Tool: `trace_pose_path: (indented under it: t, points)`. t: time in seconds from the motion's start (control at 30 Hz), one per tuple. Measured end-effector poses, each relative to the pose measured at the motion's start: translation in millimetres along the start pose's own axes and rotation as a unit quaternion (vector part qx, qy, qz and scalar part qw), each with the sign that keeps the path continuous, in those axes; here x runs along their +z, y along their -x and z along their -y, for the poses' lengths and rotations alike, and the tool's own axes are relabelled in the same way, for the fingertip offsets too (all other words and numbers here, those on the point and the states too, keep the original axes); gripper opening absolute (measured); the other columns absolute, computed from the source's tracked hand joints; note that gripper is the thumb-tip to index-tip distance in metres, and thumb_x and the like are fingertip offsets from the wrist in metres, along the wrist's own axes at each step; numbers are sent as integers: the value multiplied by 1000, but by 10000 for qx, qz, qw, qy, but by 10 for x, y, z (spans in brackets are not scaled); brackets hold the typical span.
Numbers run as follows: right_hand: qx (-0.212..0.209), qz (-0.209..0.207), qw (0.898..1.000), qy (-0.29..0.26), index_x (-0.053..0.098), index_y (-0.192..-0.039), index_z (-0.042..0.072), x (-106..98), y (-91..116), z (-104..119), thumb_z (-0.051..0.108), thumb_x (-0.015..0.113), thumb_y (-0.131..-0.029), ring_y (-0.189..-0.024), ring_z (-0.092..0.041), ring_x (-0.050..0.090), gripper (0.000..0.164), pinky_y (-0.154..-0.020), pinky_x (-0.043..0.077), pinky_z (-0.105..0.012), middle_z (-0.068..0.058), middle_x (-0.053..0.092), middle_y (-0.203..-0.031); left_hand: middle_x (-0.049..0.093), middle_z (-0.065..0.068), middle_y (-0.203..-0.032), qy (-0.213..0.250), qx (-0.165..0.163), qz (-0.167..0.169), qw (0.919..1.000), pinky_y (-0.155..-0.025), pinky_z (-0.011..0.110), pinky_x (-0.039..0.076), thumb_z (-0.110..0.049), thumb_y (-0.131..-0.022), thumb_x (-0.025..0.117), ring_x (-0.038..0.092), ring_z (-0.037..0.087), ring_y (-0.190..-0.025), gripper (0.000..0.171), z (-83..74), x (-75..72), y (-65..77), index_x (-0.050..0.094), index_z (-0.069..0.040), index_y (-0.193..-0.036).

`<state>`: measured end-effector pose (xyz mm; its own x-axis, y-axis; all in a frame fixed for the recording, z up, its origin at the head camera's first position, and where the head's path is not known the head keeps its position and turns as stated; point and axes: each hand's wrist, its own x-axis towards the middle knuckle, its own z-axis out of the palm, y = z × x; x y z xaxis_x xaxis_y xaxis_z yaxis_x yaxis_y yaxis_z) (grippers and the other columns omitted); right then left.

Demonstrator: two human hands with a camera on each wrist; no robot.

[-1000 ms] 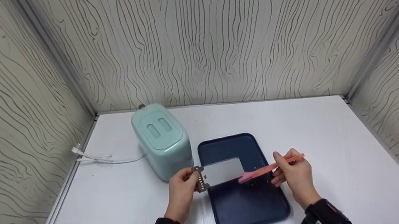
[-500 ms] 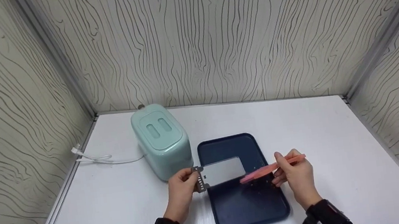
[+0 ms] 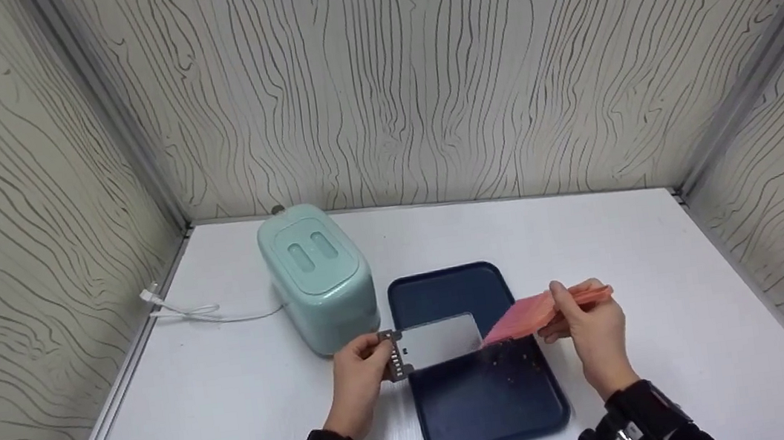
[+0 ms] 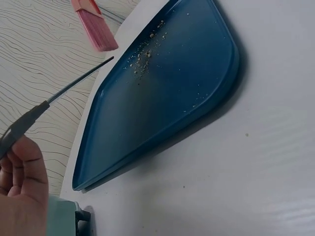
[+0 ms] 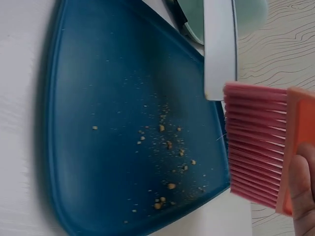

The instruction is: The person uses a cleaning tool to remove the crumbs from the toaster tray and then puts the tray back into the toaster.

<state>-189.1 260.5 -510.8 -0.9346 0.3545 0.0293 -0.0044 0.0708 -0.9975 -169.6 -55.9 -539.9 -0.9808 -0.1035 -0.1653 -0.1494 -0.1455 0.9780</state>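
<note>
My left hand (image 3: 359,381) pinches the dark end of a flat metal crumb tray (image 3: 440,341), which it holds level above a navy serving tray (image 3: 490,413). In my right hand (image 3: 597,337) is an orange brush (image 3: 527,317) with pink bristles (image 5: 256,142), gripped by its handle. The bristle tips are at the free right edge of the crumb tray; whether they touch it I cannot tell. Tan crumbs (image 5: 170,145) lie scattered on the serving tray below, best seen in the right wrist view.
A mint-green toaster (image 3: 321,281) stands just left of the serving tray. Its white cord (image 3: 202,314) trails left across the white table (image 3: 635,250). Patterned walls (image 3: 383,86) enclose the table at the back and both sides.
The brush has moved right and turned, so its broad bristle face now shows. My left hand stays nearly in place, with the crumb tray tilted slightly differently.
</note>
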Motion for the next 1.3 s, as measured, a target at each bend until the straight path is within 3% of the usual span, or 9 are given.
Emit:
trace_pose_path:
  t: [0.33, 0.67, 0.93, 1.3]
  points:
    - [-541, 269, 9982, 12, 57, -107, 0, 263, -53, 323, 28, 70, -98, -63, -20, 72, 33, -59, 60, -34, -13, 73, -84, 67, 7, -86, -132, -6, 44, 9999, -61, 25, 56, -6, -93, 65, 62, 12, -69, 20, -11, 49, 14, 70, 8, -107]
    - [-820, 1384, 9862, -391, 58, -112, -1, 637, 47, 529, 14, 67, -100, -72, -22, 71, 22, -63, 61, -33, -18, 67, -95, 67, 7, -87, -178, 19, 223, 9996, -60, 25, 54, -6, -94, 65, 59, 12, -69, 20, 12, 79, -2, 70, 8, -106]
    - [-804, 2057, 9743, -437, 57, -113, 0, 835, 141, 567, 13, 68, -99, -79, -22, 72, 22, -65, 61, -32, -18, 68, -97, 67, 6, -89, -285, -43, 263, 9992, -60, 26, 55, -9, -93, 66, 61, 13, -72, 21, 2, 102, 5, 71, 6, -107]
    - [-1053, 2377, 9656, -68, 59, -115, 2, 864, 163, 475, 17, 64, -102, -89, -21, 70, 21, -71, 59, -28, -17, 66, -103, 67, 4, -83, -137, 26, 377, 9992, -60, 24, 55, -7, -92, 66, 63, 11, -70, 17, -23, 126, 31, 71, 7, -102]
